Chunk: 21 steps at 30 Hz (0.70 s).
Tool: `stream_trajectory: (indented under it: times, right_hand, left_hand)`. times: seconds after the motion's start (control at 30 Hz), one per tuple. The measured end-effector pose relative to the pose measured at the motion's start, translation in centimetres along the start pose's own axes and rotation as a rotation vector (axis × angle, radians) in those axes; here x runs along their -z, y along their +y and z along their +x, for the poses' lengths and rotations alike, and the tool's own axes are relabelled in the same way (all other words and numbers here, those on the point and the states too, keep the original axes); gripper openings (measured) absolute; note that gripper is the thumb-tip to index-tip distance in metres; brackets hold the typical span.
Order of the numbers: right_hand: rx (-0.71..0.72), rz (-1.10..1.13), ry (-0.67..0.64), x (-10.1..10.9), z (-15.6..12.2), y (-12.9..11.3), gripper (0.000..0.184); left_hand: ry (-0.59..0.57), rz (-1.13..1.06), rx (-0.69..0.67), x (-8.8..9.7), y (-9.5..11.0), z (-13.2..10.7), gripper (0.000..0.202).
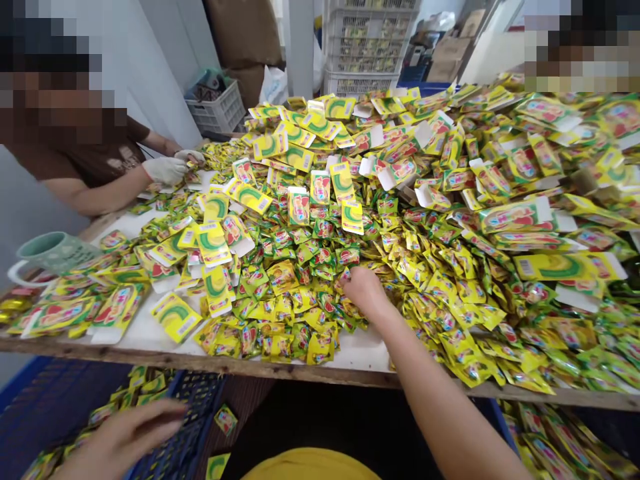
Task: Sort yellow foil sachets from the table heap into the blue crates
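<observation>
My right hand point(367, 293) reaches into a heap of small sealed packets point(320, 250) on the table. Its fingers are curled and pinch a small packet, partly hidden at the fingertips. Yellow and green packets with red fruit prints surround it, with a bare patch of white tabletop point(367, 348) just below. Low at the left, my left hand point(130, 433) hovers over a blue crate point(45, 380) with flat cartons in it. Its fingers are stretched out, somewhat blurred, and nothing shows in them. One yellow carton point(176, 317) lies flat near the table edge above that hand.
Open-ended cartons point(400, 170) are piled across the back and right. A green mug point(55, 253) stands at the left. A person in white gloves point(167, 170) handles packets at the far left; another person is at the upper right. Stacked white crates point(367, 43) stand behind.
</observation>
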State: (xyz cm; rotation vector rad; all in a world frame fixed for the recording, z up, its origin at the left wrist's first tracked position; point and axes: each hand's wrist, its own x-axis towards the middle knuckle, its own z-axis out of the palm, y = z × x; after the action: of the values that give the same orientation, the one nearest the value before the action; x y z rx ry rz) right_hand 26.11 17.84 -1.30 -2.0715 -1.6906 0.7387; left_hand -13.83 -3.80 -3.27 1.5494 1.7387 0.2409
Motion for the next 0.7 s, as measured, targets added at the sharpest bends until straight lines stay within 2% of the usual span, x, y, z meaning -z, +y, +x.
stream_trajectory:
  times: [0.07,0.13,0.17,0.23,0.33,0.4,0.43,0.57,0.7]
  right_hand:
    - [0.011,-0.028,0.007,0.0,-0.6,0.2,0.005]
    - [0.043,-0.011,0.007,0.2,-1.3,0.8,0.004]
    - [0.067,0.014,0.003,0.3,-1.7,1.3,0.004]
    - [0.129,0.09,-0.013,0.4,-2.2,2.5,0.005]
    - [0.214,0.253,-0.021,0.0,-2.8,4.5,0.009]
    - [0.242,0.384,0.005,-0.5,-2.9,5.5,0.014]
    - [0.244,0.45,0.021,-0.8,-2.9,5.9,0.017]
    - [0.226,0.672,0.022,-0.7,-3.4,6.1,0.026]
    - [0.217,0.882,-0.101,0.4,-4.3,5.1,0.026]
  left_hand:
    - [-0.093,-0.095,-0.198,-0.9,8.6,3.0,0.025]
    - [-0.111,-0.193,-0.378,-2.6,16.1,6.8,0.023]
    - [-0.074,-0.231,-0.428,-3.8,19.0,8.8,0.024]
    - [0.014,-0.263,-0.412,-6.4,22.8,12.6,0.025]
    - [0.08,-0.214,-0.373,-9.9,24.9,16.9,0.015]
    - [0.097,-0.208,-0.364,-11.2,25.2,18.4,0.003]
    - [0.106,-0.218,-0.352,-11.6,25.2,18.8,0.006]
    - [0.083,-0.337,-0.322,-11.6,25.1,19.2,0.016]
    - [0.041,-0.542,-0.321,-10.8,25.2,18.3,0.008]
